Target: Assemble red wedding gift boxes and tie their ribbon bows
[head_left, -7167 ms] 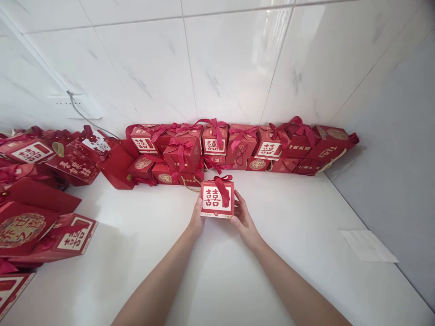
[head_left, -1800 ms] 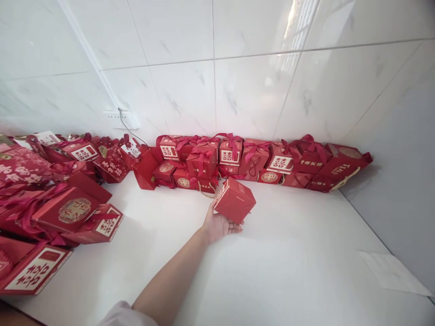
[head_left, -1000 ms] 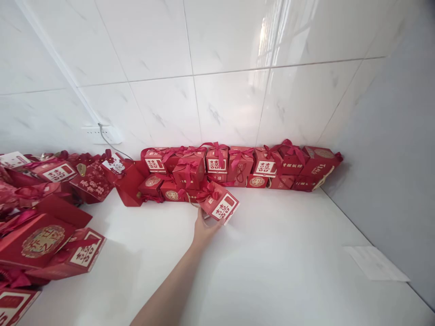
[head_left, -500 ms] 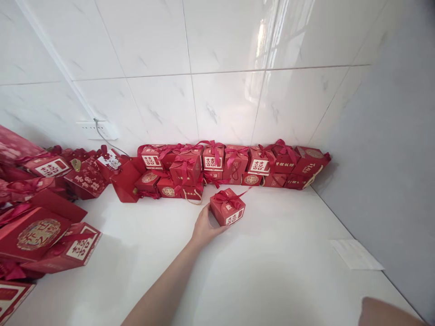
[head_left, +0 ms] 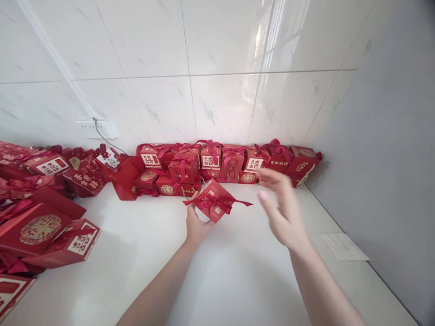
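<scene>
1. Behind everything stands the tiled wall (head_left: pixel 224 36), with a grey panel (head_left: pixel 384 136) closing off my right side.
2. In front of it lies the white counter (head_left: pixel 238 290), over which both my arms reach.
3. A pile of red boxes (head_left: pixel 44 226) crowds the counter on my left, well apart from my fingers.
4. Along the foot of the wall, a row of red boxes (head_left: pixel 233 164) sits stacked, mostly two high, with ribbons on many of the upper ones.
5. My right hand (head_left: pixel 282 210) has just come in; half a second ago only a bit of that arm showed at the lower edge. It is blurred, its fingers spread and loose, grasping nothing, near what I hold but apart from it.
6. The small red box (head_left: pixel 221 189) is in front of the row, seemingly lifted off the counter. It has just been turned: its white label faced me, and now its top does, one corner pointing down.
7. My left hand (head_left: pixel 197 228) alone grips that box, from its left and lower side.
8. The bow (head_left: pixel 217 202) now faces me, its tails spread to either side; I judge that this puts it within reach of my free fingers.
</scene>
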Motion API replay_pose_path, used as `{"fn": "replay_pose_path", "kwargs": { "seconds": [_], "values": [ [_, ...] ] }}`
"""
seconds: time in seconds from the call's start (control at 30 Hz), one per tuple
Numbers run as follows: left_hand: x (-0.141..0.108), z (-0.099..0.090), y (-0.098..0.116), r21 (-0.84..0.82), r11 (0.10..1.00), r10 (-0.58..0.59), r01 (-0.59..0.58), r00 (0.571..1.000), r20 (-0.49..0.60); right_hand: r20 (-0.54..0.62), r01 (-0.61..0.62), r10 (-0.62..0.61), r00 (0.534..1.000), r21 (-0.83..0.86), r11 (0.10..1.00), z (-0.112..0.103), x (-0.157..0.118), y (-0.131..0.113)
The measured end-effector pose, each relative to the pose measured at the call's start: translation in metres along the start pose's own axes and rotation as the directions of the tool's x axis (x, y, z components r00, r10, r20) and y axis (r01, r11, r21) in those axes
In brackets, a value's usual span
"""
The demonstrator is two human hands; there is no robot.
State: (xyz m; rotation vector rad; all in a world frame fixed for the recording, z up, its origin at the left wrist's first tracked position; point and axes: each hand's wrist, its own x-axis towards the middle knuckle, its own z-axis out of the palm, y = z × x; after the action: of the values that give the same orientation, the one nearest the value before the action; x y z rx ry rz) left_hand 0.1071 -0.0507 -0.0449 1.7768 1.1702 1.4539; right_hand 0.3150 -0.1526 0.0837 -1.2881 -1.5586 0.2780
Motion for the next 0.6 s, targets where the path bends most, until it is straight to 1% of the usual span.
{"fn": "replay_pose_path", "kwargs": {
  "seconds": [0.03, 0.07, 0.13, 0.17, 0.23, 0.27, 0.3, 0.37, 0.4, 0.43, 0.47, 0.5, 0.53, 0.6],
  "values": [
    [-0.001, -0.002, 0.003, 0.002, 1.000, 0.012, -0.012, 1.000, 0.003, 0.020, -0.023, 0.022, 1.000, 0.059, 0.998, 0.007, 0.001, 0.001],
    [-0.002, -0.004, 0.005, 0.001, 1.000, 0.020, -0.020, 1.000, 0.013, 0.093, -0.072, 0.061, 0.994, 0.119, 0.990, 0.014, 0.002, 0.004],
    [-0.004, -0.010, 0.008, -0.020, 0.999, 0.027, -0.026, 0.998, 0.064, 0.243, -0.157, 0.113, 0.963, 0.167, 0.973, 0.027, 0.004, 0.011],
    [-0.005, -0.014, 0.007, -0.051, 0.998, 0.030, -0.024, 0.994, 0.107, 0.290, -0.177, 0.119, 0.950, 0.183, 0.967, 0.032, 0.004, 0.016],
    [-0.006, -0.020, 0.005, -0.149, 0.989, 0.039, -0.004, 0.972, 0.233, 0.334, -0.204, 0.123, 0.934, 0.217, 0.955, 0.038, 0.004, 0.025],
    [-0.005, -0.023, 0.002, -0.212, 0.977, 0.040, 0.027, 0.952, 0.302, 0.340, -0.222, 0.136, 0.931, 0.227, 0.948, 0.039, 0.004, 0.029],
    [-0.004, -0.026, -0.001, -0.273, 0.959, 0.027, 0.082, 0.927, 0.373, 0.347, -0.247, 0.160, 0.924, 0.223, 0.943, 0.038, 0.004, 0.033],
    [0.000, -0.029, -0.007, -0.329, 0.913, -0.052, 0.244, 0.866, 0.497, 0.379, -0.290, 0.206, 0.902, 0.177, 0.941, 0.034, 0.004, 0.038],
    [0.003, -0.030, -0.010, -0.325, 0.891, -0.104, 0.318, 0.839, 0.534, 0.406, -0.299, 0.219, 0.887, 0.145, 0.943, 0.031, 0.003, 0.040],
    [0.008, -0.032, -0.013, -0.310, 0.874, -0.153, 0.374, 0.817, 0.555, 0.435, -0.301, 0.224, 0.872, 0.115, 0.947, 0.027, 0.003, 0.042],
    [0.013, -0.033, -0.015, -0.289, 0.866, -0.192, 0.407, 0.806, 0.560, 0.457, -0.300, 0.228, 0.860, 0.092, 0.949, 0.024, 0.003, 0.042],
    [0.018, -0.035, -0.017, -0.268, 0.869, -0.220, 0.415, 0.810, 0.544, 0.467, -0.302, 0.234, 0.853, 0.074, 0.950, 0.022, 0.004, 0.043],
    [0.025, -0.037, -0.016, -0.252, 0.879, -0.234, 0.405, 0.827, 0.512, 0.461, -0.304, 0.245, 0.853, 0.058, 0.951, 0.020, 0.004, 0.043],
    [0.038, -0.044, -0.011, -0.218, 0.904, -0.247, 0.368, 0.866, 0.435, 0.421, -0.287, 0.251, 0.872, 0.024, 0.958, 0.019, 0.005, 0.044]
  ]
}}
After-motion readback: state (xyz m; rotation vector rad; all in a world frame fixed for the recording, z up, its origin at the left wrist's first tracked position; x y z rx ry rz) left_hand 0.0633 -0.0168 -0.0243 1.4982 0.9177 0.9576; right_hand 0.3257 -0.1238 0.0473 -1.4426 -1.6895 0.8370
